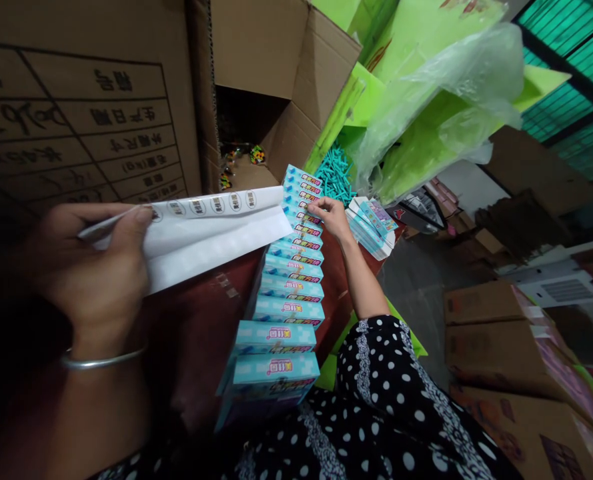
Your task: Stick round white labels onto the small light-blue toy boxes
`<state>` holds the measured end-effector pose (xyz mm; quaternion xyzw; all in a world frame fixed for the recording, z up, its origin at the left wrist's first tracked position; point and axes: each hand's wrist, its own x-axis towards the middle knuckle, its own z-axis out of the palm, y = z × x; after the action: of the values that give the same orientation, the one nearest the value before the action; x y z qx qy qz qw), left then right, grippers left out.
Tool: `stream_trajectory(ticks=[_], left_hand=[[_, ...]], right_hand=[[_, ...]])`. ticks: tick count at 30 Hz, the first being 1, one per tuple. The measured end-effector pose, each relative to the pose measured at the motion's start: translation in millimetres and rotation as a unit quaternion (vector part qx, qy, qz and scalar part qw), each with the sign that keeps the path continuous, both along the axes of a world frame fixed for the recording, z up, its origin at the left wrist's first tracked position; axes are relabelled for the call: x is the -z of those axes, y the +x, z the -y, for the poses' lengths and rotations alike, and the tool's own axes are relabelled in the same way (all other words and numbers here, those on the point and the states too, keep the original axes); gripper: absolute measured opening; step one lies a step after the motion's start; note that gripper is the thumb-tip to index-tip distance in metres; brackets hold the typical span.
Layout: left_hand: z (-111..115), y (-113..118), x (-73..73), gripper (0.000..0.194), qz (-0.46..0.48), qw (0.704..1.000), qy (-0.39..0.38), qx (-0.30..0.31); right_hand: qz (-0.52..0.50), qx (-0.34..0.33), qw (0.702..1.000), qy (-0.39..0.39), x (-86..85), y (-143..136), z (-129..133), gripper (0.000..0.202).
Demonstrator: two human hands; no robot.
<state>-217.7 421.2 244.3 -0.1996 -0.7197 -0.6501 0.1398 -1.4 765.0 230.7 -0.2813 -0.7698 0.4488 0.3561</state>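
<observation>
A white sticker sheet (201, 230) is gripped at its near end by the left hand (96, 267), thumb on top and fingers curled beneath, so that the sheet is held up off the dark red surface (201, 320). A row of small round stickers (211, 205) is seen along the sheet's upper edge. The sheet's long axis runs from the left hand out toward the right, and its far end is brought just beside the line of boxes. A silver bangle (101, 360) is worn on the left wrist.

The right hand (332, 217) is extended well forward, its fingertips pressed down on the top of one of the far boxes; nothing is seen enclosed in it, and whether a sticker is carried under the fingertips cannot be told. A long row of light blue boxes (291, 287) is laid across the surface, its axis running away from the body, from close by the polka-dot sleeve (391, 400) to the open cardboard carton (256, 127). The far boxes lie directly beneath the right hand, and the sheet's free end lies just to the left of that hand, so the right hand is much the nearer to both.

A loose stack of flat blue packs (371, 230) is set just right of the row, with teal sticks (333, 175) and a clear plastic bag (441, 100) beyond.
</observation>
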Motion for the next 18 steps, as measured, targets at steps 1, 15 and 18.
stream_trajectory(ticks=[1,15,18], left_hand=[[-0.1,-0.3,0.3,0.042,0.0,1.0,-0.004,0.003],[1.4,0.6,0.1,0.031,-0.005,0.999,-0.011,0.036],[2.0,4.3,0.5,0.027,-0.025,0.998,0.009,0.064]], right_hand=[[0.005,-0.005,1.0,-0.001,0.4,-2.2,-0.5,0.049],[0.076,0.002,0.988,0.131,0.1,-12.8,5.0,0.042],[0.018,0.003,0.984,0.177,-20.3,-8.8,27.4,0.039]])
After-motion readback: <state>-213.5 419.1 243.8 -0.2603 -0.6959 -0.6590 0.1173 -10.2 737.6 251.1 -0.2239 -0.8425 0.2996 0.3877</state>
